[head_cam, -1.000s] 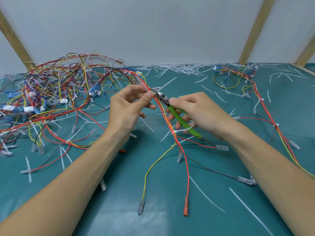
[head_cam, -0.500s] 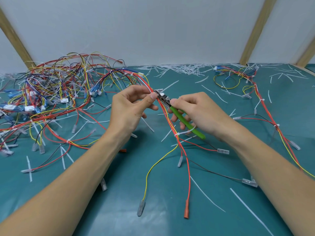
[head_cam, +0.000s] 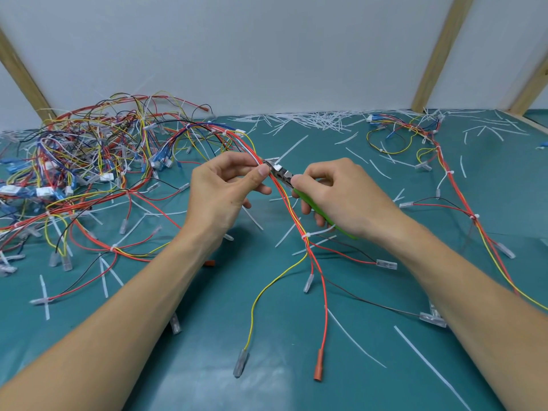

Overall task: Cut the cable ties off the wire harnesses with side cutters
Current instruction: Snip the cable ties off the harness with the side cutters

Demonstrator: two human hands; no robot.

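Note:
My left hand [head_cam: 225, 188] pinches a red, yellow and white wire harness [head_cam: 296, 223] between thumb and fingers, lifted over the green mat. My right hand [head_cam: 341, 197] grips green-handled side cutters [head_cam: 280, 173], whose metal jaws sit against the harness right beside my left thumb, at a white cable tie [head_cam: 271, 161]. Lower down the same harness another white cable tie [head_cam: 305, 236] binds the wires before they fan out to terminals.
A big tangle of wire harnesses [head_cam: 89, 167] covers the left of the mat. Another harness [head_cam: 444, 173] runs down the right side. Cut white tie pieces [head_cam: 311, 120] lie scattered along the back and over the mat. Wooden struts [head_cam: 439, 54] stand before the white wall.
Both hands and the harness shifted slightly up and left. The cutter jaws moved in closer to my left thumb, onto the tie.

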